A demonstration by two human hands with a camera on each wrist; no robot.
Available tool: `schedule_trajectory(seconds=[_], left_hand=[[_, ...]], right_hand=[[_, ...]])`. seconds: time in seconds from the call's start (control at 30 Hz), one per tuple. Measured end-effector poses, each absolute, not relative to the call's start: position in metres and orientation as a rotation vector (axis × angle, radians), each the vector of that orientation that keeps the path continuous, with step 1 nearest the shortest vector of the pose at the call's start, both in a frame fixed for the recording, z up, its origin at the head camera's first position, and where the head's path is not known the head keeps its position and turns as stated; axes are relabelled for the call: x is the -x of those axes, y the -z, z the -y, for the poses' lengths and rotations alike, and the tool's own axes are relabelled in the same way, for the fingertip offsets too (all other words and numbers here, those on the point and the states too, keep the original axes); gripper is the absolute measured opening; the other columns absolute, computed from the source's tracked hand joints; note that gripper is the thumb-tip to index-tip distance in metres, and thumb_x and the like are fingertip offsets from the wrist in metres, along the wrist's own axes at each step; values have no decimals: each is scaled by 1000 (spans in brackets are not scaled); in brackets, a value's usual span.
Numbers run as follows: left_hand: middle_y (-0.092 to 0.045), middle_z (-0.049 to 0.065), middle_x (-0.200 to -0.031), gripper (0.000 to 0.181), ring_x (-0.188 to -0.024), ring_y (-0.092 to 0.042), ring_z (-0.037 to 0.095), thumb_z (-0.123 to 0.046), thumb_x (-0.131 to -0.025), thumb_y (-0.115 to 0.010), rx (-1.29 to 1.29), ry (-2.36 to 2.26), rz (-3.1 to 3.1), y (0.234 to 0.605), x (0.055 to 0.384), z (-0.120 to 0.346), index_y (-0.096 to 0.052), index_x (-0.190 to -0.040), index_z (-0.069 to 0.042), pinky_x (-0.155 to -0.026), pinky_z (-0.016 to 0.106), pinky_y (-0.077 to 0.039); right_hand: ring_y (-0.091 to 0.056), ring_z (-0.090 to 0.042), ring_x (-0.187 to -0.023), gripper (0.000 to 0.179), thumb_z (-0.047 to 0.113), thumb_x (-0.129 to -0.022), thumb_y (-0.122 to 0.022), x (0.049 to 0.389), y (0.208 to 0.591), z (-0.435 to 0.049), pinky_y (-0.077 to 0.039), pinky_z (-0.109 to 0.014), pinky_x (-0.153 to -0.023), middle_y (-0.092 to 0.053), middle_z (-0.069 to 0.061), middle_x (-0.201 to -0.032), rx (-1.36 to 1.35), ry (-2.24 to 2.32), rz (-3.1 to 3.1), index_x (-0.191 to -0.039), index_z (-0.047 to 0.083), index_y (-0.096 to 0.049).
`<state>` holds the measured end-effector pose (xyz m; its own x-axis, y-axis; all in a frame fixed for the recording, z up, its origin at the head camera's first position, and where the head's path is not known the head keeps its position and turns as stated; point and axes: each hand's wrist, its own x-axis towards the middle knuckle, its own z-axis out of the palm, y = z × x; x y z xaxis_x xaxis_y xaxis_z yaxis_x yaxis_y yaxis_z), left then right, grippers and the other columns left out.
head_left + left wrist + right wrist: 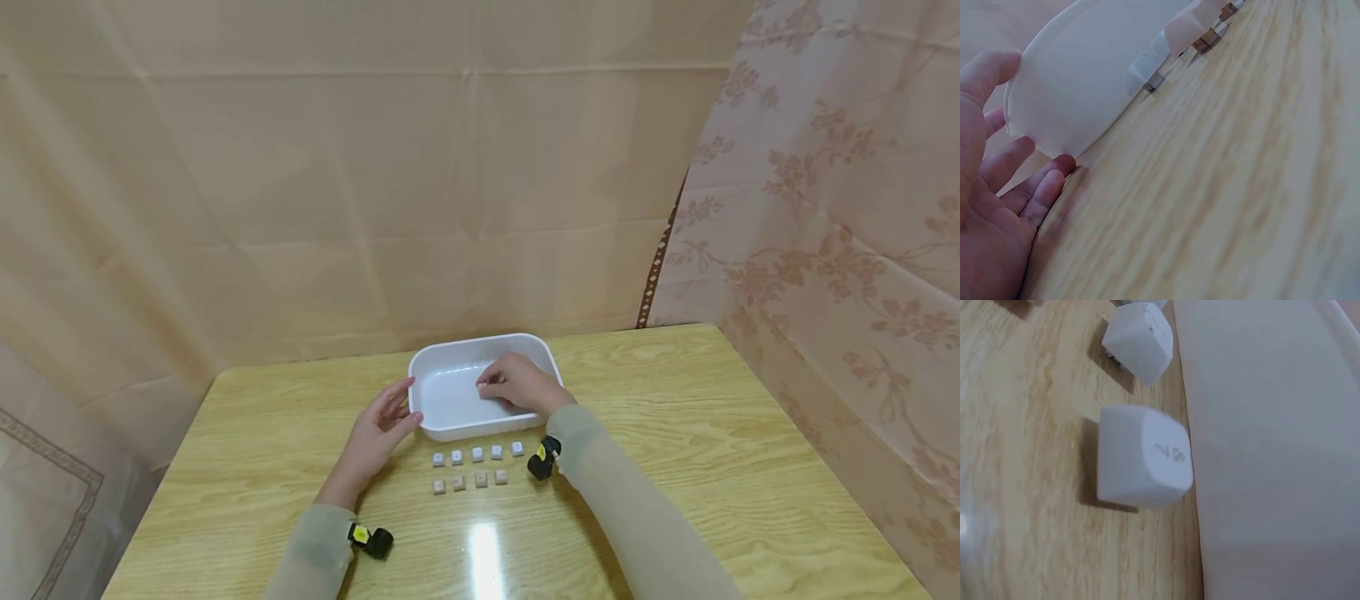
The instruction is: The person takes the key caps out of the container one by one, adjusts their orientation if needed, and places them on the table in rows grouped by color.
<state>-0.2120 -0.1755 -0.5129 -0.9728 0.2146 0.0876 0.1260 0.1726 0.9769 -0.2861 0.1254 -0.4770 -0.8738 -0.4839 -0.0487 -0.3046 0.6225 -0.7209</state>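
Observation:
A white rectangular tray [457, 432] stands toward the back of the table. My left hand [377, 435] is at its left end, fingertips and thumb touching the outer wall and rim near the front-left corner. Inside the tray, my right hand [521, 382] pinches a small pale keycap [482, 387], mostly hidden by the fingers. In front of the tray lie two rows of keycaps: white ones [477, 454] nearer the tray, beige ones [481, 479] nearer me. Close up in the right wrist view is a white keycap [1169, 453] marked 7; the right hand is out of that view.
The wooden table [697, 433] extends to both sides of the tray. A beige curtain [375, 167] hangs behind it, and a flowered curtain [840, 208] hangs at the right. Both wrists carry small black cameras, the right one [543, 458] close beside the white row.

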Motion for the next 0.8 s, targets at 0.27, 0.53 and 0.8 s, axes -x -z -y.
schedule_trajectory(seconds=[0.27,0.53,0.8], left_hand=[[-48,19,-167,63,-140,-61,42,-12,-105,-76,-340,-1932,-2352,512,211,175,-50,-163,-11,-106,18,-52],[-50,20,-165,62,-139,-62,43,-9,-104,-76,-337,-1951,-2355,513,212,175,-51,-162,-9,-106,18,-53],[-51,19,-164,63,-139,-62,43,-8,-104,-77,-324,-1963,-2335,513,213,175,-52,-161,-10,-105,19,-54]], right_hand=[[-67,-10,-68,24,27,-108,-73,288,479,-126,-58,-28,-72,-75,5,-91,611,1115,-2602,-125,12,-81],[-69,-12,-87,23,22,-107,-75,287,474,-126,-59,-28,-76,-76,3,-103,704,1358,-2614,-128,14,-80],[-71,-14,-94,25,19,-100,-83,283,465,-128,-59,-32,-87,-81,3,-103,667,1509,-2578,-124,12,-84]])
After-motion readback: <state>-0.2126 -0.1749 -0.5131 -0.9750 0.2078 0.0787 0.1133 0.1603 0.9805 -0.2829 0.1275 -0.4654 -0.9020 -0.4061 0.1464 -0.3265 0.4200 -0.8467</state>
